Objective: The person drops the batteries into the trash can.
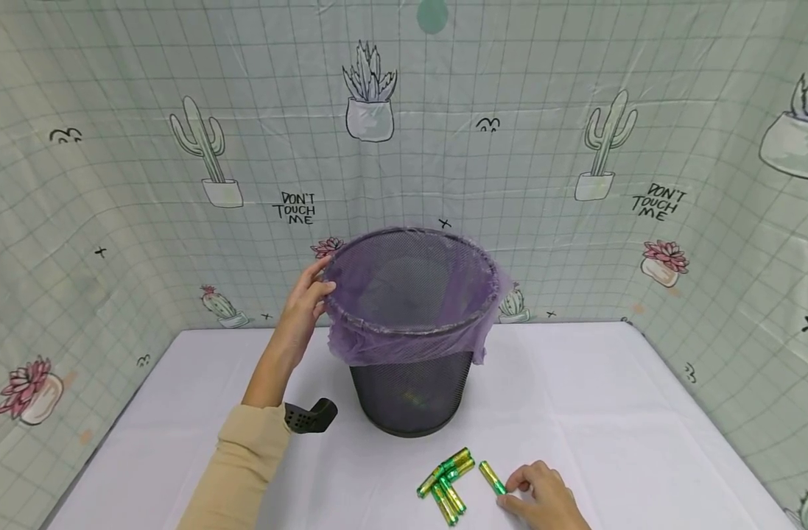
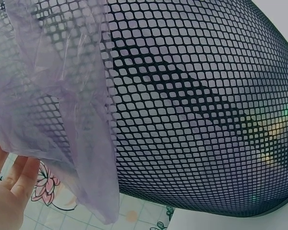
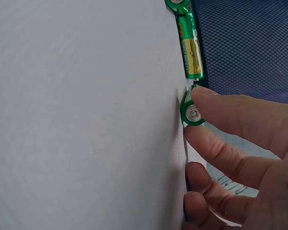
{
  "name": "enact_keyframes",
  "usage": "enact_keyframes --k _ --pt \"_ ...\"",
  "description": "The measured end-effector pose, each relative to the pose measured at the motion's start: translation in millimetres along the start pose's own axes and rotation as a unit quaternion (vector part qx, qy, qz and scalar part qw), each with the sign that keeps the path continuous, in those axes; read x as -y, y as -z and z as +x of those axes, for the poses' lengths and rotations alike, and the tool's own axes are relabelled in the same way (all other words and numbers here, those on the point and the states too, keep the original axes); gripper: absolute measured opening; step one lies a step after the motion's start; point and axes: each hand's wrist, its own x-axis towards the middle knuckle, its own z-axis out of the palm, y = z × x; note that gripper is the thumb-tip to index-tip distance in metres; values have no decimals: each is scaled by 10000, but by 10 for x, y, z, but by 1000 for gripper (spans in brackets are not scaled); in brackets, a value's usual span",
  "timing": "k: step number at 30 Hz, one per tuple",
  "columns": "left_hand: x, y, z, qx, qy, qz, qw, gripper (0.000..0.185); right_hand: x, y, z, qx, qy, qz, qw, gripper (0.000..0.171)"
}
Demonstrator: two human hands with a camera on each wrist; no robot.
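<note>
Standing mid-tabletop (image 1: 642, 412): a mesh bin (image 1: 412, 401), liner (image 1: 404, 342) folded out over its rim. At the bin's left rim, touching the liner: the left hand (image 1: 304, 309). In front of the bin, near the tabletop's front edge: a cluster of batteries (image 1: 445, 482). Just right of the cluster, lying apart: a single battery (image 1: 492, 477), its near end touched by the fingers (image 3: 216, 108) of the right hand (image 1: 546, 500). Behind and at both sides: a curtain (image 1: 112, 221).
</note>
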Motion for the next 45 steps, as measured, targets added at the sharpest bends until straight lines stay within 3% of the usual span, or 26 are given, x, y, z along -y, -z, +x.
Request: enact_keyframes --k 13,19,25,30,38,45 --pt "18 13 -1 -27 11 33 10000 58 39 -13 6 -68 -89 -60 9999 14" --pt "28 15 4 -18 -65 53 10000 57 47 11 -10 -163 -75 241 9995 12" --pt "28 11 8 -37 -114 89 9999 54 80 93 -31 -328 -36 665 9972 12" --pt "27 15 4 -25 -135 86 9999 54 172 241 -25 -568 93 590 9966 13" --pt "20 12 6 -17 -155 92 9998 54 401 576 1 -1247 760 346 9887 12" --pt "18 7 9 1 -143 77 9999 55 599 893 16 -1974 1801 418 9627 8"
